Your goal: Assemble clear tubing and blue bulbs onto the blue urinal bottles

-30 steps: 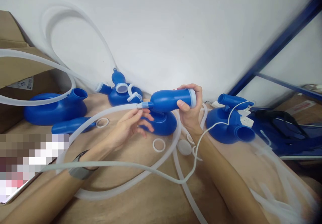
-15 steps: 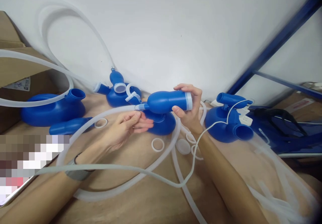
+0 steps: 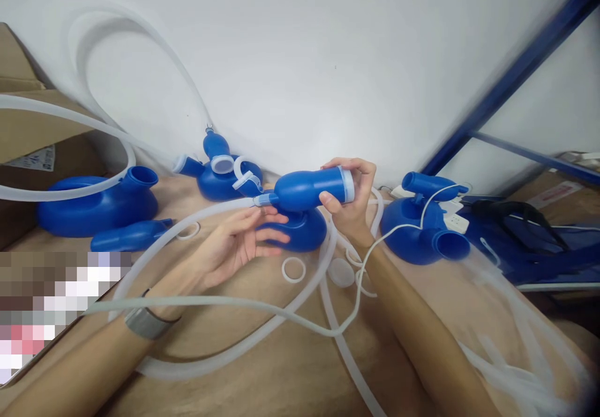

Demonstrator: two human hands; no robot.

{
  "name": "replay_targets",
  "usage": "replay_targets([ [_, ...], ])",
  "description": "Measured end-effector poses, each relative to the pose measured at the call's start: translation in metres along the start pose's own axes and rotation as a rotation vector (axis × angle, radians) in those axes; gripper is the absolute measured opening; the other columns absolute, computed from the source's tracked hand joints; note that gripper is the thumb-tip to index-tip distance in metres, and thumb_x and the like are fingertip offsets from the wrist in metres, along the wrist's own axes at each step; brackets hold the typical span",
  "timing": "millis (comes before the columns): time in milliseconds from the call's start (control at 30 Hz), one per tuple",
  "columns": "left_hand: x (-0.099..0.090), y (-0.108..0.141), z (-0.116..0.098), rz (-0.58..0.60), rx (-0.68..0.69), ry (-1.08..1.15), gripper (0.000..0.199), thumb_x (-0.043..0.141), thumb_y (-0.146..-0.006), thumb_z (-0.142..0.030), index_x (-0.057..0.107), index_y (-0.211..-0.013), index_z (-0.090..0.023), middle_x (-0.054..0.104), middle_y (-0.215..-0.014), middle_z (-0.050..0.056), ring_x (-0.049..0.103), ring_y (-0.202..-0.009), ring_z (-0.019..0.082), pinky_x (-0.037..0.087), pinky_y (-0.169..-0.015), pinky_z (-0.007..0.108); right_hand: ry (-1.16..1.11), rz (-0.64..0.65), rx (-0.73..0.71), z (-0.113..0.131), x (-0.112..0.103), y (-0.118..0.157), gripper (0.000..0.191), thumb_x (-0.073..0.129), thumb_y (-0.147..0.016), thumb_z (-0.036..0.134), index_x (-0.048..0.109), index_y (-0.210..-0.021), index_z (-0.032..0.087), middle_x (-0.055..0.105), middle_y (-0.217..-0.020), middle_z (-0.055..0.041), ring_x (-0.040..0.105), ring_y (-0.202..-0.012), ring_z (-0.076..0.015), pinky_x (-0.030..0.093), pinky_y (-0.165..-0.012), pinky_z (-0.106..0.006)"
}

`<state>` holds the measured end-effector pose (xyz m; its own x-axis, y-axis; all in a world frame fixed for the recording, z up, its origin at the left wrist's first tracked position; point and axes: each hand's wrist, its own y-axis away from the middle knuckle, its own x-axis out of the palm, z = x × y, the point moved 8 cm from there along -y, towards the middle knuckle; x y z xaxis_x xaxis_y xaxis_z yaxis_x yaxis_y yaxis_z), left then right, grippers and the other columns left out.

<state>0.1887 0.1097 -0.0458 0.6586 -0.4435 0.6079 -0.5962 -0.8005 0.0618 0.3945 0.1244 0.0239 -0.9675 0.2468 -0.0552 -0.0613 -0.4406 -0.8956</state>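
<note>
My right hand (image 3: 354, 195) grips the wide end of a blue plastic funnel piece (image 3: 300, 190), its fingers around a pale ring (image 3: 347, 184). The narrow end points left and meets a clear hose (image 3: 206, 208), with a small clip at the joint (image 3: 262, 200). Just under that joint is my left hand (image 3: 234, 245), palm turned up and fingers spread, its fingertips close to the hose end. Behind and below the funnel piece stands a blue bottle (image 3: 304, 232), partly hidden. A white ring (image 3: 294, 269) lies on the table in front of it.
More blue bottles stand at left (image 3: 94, 207), back (image 3: 220, 182) and right (image 3: 407, 236). A loose blue funnel piece (image 3: 126, 236) lies at left. A white cable (image 3: 225, 307) crosses my forearms. A translucent cap (image 3: 342, 272) lies mid-table; a cardboard box (image 3: 42, 123) stands far left.
My left hand has opened from a pinch at the hose joint, its fingers spreading and dropping slightly. The right hand keeps its grip on the funnel piece, almost unmoved.
</note>
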Motion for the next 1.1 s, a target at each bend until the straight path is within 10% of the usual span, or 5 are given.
replay_targets([
  [800, -0.002, 0.005, 0.003, -0.171, -0.137, -0.033, 0.04, 0.044, -0.108, -0.006, 0.07, -0.078, -0.012, 0.08, -0.074, 0.01, 0.079, -0.066, 0.017, 0.068, -0.067, 0.024, 0.038, 0.055, -0.046, 0.008, 0.012, 0.007, 0.05, 0.076, -0.087, 0.049, 0.042, -0.118, 0.031, 0.063, -0.112, -0.0052, 0.067, -0.106, -0.0272, 0.056, -0.094, -0.052],
  [1100, 0.0, 0.006, 0.002, -0.086, -0.132, -0.121, 0.027, 0.053, -0.109, -0.021, 0.075, -0.096, -0.012, 0.083, -0.098, 0.015, 0.082, -0.093, 0.023, 0.07, -0.079, 0.032, 0.005, 0.042, -0.038, 0.009, 0.012, 0.009, 0.047, 0.077, -0.088, 0.043, 0.043, -0.119, 0.031, 0.064, -0.112, -0.0043, 0.067, -0.105, -0.0259, 0.056, -0.095, -0.05],
])
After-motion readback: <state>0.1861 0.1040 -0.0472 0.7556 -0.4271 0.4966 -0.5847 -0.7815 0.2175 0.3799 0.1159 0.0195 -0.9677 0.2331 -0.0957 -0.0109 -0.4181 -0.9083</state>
